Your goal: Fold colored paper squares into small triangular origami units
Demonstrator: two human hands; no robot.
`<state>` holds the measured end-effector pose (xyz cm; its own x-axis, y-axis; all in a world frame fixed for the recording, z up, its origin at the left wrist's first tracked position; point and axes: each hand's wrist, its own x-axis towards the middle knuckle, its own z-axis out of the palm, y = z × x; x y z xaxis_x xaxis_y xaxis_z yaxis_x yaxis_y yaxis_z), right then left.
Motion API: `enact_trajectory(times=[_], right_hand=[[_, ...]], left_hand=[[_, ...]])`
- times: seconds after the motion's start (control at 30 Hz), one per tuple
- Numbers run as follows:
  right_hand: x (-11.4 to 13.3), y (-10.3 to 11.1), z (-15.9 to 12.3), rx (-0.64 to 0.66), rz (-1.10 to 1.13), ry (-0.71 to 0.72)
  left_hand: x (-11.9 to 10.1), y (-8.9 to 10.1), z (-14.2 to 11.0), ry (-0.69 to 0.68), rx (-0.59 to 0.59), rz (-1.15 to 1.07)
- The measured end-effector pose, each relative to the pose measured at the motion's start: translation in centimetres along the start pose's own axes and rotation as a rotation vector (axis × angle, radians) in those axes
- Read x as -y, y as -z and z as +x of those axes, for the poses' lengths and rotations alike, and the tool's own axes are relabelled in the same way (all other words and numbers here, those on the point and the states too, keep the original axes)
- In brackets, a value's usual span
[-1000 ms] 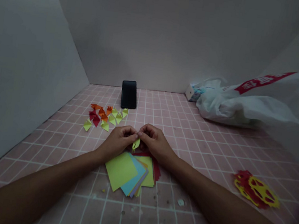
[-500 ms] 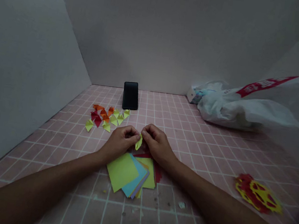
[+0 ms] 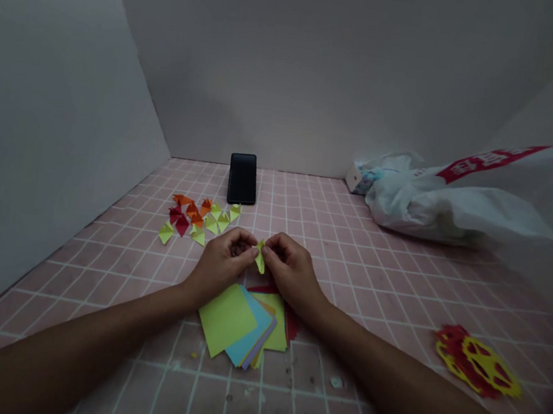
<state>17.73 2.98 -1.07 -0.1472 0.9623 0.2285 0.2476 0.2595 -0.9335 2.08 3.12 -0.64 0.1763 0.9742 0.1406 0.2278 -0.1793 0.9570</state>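
Both hands meet over the pink tiled surface, pinching one small folded yellow-green paper piece between their fingertips. My left hand grips it from the left, my right hand from the right. Just below the hands lies a fanned stack of coloured paper squares, yellow-green on top, with blue, purple and red sheets under it. To the upper left sits a cluster of small folded triangles in orange, red and yellow-green.
A black phone leans against the back wall. A white plastic bag with red print and a small box lie at the back right. Red and yellow paper cut-outs rest at the right. Grey walls close in left and behind.
The folded piece has been turned between my fingertips, and both hands have drifted slightly right and up in the view. Nothing else has moved.
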Motion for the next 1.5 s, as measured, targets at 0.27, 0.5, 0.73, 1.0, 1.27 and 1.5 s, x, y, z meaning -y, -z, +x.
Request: enact_trajectory(times=[0.27,0.5,0.73,1.0,1.27,1.5], right_hand=[[0.3,-0.1,-0.2,-0.022,-0.068,0.059],[0.2,-0.2,-0.2,-0.036,-0.079,0.065],[0.0,-0.1,-0.2,-0.103,-0.064,0.071],[0.3,-0.6,-0.4,-0.196,0.167,-0.051],[1.1,-1.2,-0.6,-0.156,0.354,-0.175],[0.3,-1.4,-0.9,-0.063,0.300,-0.158]], left_hand=[[0.2,-0.1,-0.1,0.026,0.002,-0.014],[-0.1,-0.2,-0.1,0.071,0.055,-0.106],[-0.6,-0.2,-0.2,0.097,0.048,-0.182],[-0.8,-0.5,-0.8,-0.092,0.033,0.029],[-0.8,-0.2,-0.9,-0.245,-0.134,0.365],[-0.8,0.3,-0.4,-0.313,-0.180,0.517]])
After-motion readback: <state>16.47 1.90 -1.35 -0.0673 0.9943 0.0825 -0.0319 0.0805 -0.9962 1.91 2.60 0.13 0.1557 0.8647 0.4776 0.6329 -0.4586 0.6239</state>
